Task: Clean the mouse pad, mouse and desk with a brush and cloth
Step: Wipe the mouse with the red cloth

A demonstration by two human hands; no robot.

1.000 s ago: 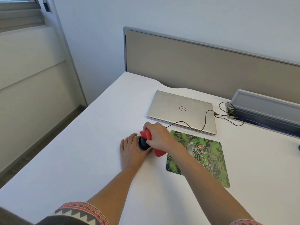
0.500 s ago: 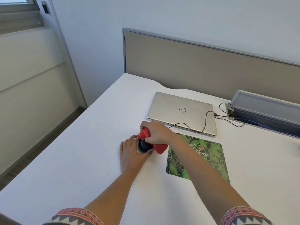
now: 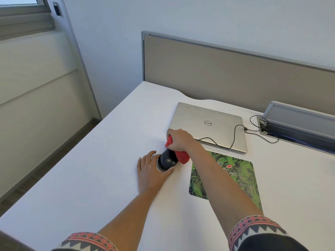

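Centre frame: the left hand [image 3: 150, 171] is lying on the white tabletop [image 3: 90, 178], fingers flat and extended, thumb hooked round the near side of the mouse [image 3: 166, 160], steadying it. The mouse is dark, smooth and rounded, with a pale band at its near end. It is sitting on the bare tabletop, just left of the pad [image 3: 233, 176], not on it.

The right hand [image 3: 181, 140] is closed round a bunched red cloth [image 3: 182, 156] and pressing it onto the far end of the mouse. The cloth is looking nubby, like terry; a fold is hanging out below the palm.

The pad is lying flat at centre right, thin, rounded corners, green and black print; the right forearm is crossing over its near left part.

Behind, a shut silver laptop [image 3: 208, 124], matte metal, is lying flat. A thin black cable [image 3: 233, 136] is trailing over its lid toward a grey cable tray [image 3: 297, 120] at the right edge. A beige partition [image 3: 217, 73] is standing along the far side. Patterned sleeves [image 3: 253, 227] are showing at the bottom of the frame.
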